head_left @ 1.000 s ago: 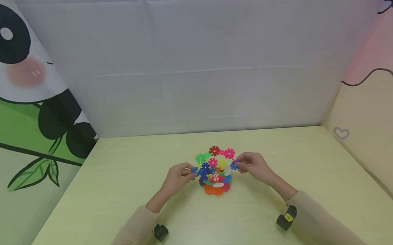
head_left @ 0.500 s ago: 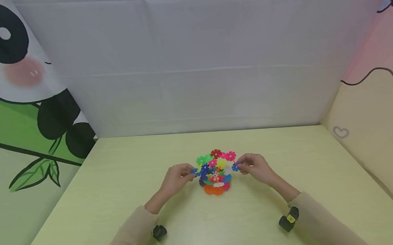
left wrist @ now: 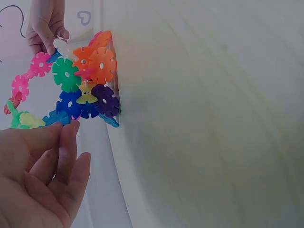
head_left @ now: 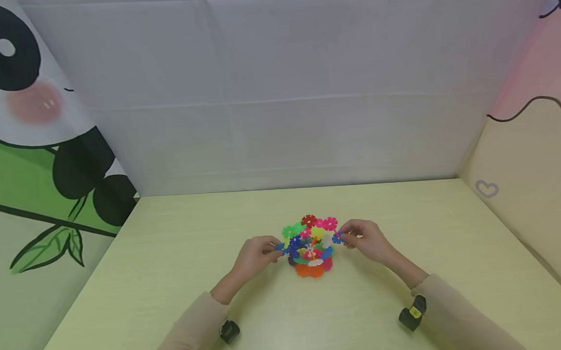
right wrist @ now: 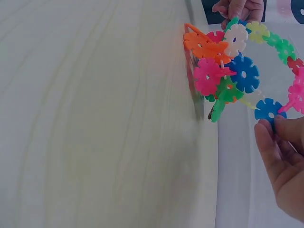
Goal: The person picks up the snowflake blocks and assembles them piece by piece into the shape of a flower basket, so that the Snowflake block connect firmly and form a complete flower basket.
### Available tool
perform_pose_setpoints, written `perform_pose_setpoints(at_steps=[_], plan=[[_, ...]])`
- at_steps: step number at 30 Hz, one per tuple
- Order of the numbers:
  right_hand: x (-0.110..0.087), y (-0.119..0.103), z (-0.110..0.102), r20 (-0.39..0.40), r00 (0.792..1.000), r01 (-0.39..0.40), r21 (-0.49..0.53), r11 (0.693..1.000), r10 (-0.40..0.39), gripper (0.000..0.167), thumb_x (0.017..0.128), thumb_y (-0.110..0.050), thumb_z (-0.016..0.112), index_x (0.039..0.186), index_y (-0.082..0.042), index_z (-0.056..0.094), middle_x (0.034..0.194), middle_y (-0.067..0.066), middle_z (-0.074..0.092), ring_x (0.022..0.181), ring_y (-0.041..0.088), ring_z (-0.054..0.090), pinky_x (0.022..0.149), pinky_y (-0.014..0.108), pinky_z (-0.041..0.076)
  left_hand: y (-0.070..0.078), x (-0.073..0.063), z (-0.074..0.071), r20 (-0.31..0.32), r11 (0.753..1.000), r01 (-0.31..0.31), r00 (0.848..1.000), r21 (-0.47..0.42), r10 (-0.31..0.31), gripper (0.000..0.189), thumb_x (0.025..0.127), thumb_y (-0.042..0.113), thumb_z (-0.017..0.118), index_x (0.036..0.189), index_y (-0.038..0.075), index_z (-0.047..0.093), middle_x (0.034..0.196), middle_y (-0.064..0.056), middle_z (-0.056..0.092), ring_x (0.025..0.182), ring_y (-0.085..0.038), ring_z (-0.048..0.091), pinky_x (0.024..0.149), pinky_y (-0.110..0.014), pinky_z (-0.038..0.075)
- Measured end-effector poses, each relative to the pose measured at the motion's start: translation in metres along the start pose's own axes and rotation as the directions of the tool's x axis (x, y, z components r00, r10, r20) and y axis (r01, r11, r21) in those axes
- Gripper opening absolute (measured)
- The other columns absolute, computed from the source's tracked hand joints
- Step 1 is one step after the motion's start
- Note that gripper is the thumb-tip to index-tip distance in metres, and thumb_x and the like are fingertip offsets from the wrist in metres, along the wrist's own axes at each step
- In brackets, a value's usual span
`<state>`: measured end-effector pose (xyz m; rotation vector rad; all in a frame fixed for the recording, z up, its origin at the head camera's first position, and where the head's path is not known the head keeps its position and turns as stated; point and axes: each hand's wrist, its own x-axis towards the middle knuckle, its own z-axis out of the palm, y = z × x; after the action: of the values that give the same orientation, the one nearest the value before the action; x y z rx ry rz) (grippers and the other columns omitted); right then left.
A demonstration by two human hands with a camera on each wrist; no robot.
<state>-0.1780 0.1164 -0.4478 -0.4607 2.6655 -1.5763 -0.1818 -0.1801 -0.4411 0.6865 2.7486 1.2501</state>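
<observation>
A basket-like build of colourful plastic snowflake discs [head_left: 311,256] stands on the table, orange discs [head_left: 309,270] low at its front. Over it curves a chain of green, red and pink discs [head_left: 330,223]. My left hand [head_left: 255,259] pinches a blue disc [left wrist: 56,118] on the left side, beside darker blue discs [left wrist: 70,103]. On the right, my right hand [head_left: 367,240] holds another blue disc [right wrist: 270,111] between thumb and fingers; a pink disc joins it. In the right wrist view this held disc sits apart from the larger blue disc [right wrist: 244,73] on the body.
The pale wooden-looking table [head_left: 149,285] reaches back to a white cloth wall [head_left: 300,90]. Printed cartoon panels flank it, a green and white one [head_left: 31,170] at left and a pink and beige one [head_left: 533,148] at right.
The arched chain has come down a little toward the body of the build. The build and my left hand have shifted slightly right; my right hand is slightly lower than a second ago.
</observation>
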Motion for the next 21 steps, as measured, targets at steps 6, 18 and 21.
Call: perform_pose_setpoints(at_steps=[6, 18, 21], plan=[[0.006, -0.001, -0.002, -0.020, 0.999, 0.047, -0.019, 0.999, -0.047, 0.011, 0.093, 0.002, 0.062, 0.101, 0.009, 0.065, 0.091, 0.027, 0.069, 0.079, 0.033, 0.067, 0.070, 0.027, 0.061, 0.000, 0.003, 0.001, 0.025, 1.000, 0.010, 1.000, -0.010, -0.010, 0.014, 0.089, 0.003, 0.068, 0.100, -0.005, 0.070, 0.088, -0.020, 0.076, 0.070, -0.022, 0.072, 0.055, -0.020, 0.048], [0.011, -0.001, -0.003, 0.004, 0.995, 0.097, -0.090, 0.991, -0.097, 0.010, 0.093, 0.004, 0.061, 0.099, 0.008, 0.067, 0.090, 0.023, 0.071, 0.078, 0.037, 0.069, 0.068, 0.029, 0.061, 0.000, 0.004, 0.002, 0.029, 1.000, 0.018, 0.999, -0.022, -0.018, 0.012, 0.089, 0.002, 0.067, 0.099, -0.005, 0.070, 0.091, -0.021, 0.076, 0.072, -0.024, 0.073, 0.058, -0.021, 0.050], [0.011, 0.000, -0.002, 0.006, 0.993, 0.121, -0.139, 0.983, -0.122, 0.010, 0.092, 0.005, 0.061, 0.099, 0.006, 0.068, 0.090, 0.021, 0.072, 0.077, 0.037, 0.070, 0.066, 0.025, 0.060, -0.001, 0.004, 0.002, 0.029, 1.000, 0.014, 0.999, -0.021, -0.013, 0.012, 0.089, 0.002, 0.067, 0.099, -0.005, 0.070, 0.090, -0.021, 0.076, 0.072, -0.024, 0.073, 0.059, -0.020, 0.051]])
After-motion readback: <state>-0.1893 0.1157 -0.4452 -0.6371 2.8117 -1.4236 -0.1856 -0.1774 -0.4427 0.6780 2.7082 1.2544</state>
